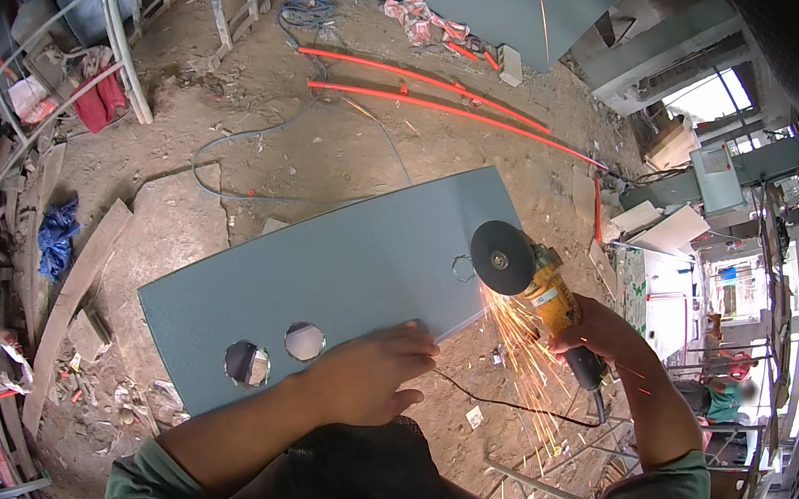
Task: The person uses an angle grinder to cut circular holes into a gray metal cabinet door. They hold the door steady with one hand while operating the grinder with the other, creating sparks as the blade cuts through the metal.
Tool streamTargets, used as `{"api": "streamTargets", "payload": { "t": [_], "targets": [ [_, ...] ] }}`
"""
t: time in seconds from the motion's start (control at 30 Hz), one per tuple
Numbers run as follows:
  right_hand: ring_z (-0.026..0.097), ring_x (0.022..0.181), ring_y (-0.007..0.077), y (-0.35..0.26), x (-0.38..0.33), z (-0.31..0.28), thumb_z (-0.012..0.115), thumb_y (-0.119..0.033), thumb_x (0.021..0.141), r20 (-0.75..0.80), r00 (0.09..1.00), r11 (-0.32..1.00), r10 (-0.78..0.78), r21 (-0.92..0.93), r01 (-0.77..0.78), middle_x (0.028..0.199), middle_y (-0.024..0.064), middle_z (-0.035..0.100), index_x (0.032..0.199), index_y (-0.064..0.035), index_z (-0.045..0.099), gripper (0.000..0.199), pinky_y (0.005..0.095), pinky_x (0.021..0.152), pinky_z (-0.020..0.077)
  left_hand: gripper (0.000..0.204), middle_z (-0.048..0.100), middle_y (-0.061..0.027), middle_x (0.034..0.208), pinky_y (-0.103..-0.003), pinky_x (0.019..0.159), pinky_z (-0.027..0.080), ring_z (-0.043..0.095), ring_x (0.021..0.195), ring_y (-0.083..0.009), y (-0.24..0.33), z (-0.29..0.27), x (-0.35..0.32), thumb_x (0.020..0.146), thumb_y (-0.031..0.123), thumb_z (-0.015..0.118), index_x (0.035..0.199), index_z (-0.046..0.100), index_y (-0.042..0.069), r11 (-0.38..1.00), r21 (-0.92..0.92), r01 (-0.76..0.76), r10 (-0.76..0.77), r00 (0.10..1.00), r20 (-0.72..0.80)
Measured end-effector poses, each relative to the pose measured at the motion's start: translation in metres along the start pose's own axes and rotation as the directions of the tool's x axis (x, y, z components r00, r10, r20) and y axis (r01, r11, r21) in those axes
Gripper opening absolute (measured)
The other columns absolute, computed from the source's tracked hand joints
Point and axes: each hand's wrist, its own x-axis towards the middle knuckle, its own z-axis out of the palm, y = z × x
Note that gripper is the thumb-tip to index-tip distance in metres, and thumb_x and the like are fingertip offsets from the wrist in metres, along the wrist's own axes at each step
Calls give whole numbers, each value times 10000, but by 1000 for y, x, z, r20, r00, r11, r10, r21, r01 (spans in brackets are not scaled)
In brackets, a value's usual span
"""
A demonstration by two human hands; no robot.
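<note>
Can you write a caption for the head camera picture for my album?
Left hand steadies a grey-green metal sheet; right hand runs a yellow angle grinder, throwing sparks.

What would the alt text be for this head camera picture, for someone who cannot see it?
The person's right hand holds a yellow angle grinder whose disc throws sparks at the edge of a grey-green panel, while the left hand presses flat on it. The panel has two round holes and lies over a dirt floor with orange pipes.
</note>
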Motion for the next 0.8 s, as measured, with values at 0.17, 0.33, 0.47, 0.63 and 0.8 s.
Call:
{"api": "streamTargets", "payload": {
  "t": [0.17,0.33,0.47,0.63,0.8],
  "targets": [
    [726,699,214,-15,-5,7,858,-30,753,-46,999,997,6,-71,-9,850,105,738,1249,5,622,550,377,673,596,416,694,-171,1413,-456,1302,409,626,1380,-359,0,-2,0,907,187,811,1271,726,5,1000,1,15,-15,1000,10],
    [738,729,215,-2,-1,0,869,-57,743,21,1000,997,-22,71,21,871,101,741,1243,-7,624,559,376,695,611,424,688,-167,1426,-452,1290,420,601,1414,-370,1,-2,0,896,177,821,1275,725,13,1000,-7,22,-22,1000,15],
    [741,738,201,-11,-3,2,865,-86,768,-26,1000,992,-16,-125,13,875,96,745,1233,-21,630,525,363,708,603,409,686,-184,1412,-449,1323,392,601,1409,-359,6,-6,1,894,167,821,1246,725,-18,999,-2,41,-41,999,26],
    [738,736,182,-12,-6,1,860,-115,788,-24,999,997,-25,-68,23,882,90,753,1217,-26,639,491,348,713,591,404,686,-177,1402,-445,1317,400,602,1406,-354,5,-6,0,893,166,828,1241,725,-11,1000,5,27,-27,1000,9],
    [734,714,182,-8,0,0,867,-102,777,-31,999,995,-14,-102,11,884,89,755,1193,-28,649,475,341,707,591,407,675,-173,1421,-446,1315,402,595,1413,-355,4,-4,1,897,176,830,1243,718,-7,1000,2,23,-23,999,24]
  ]
}}
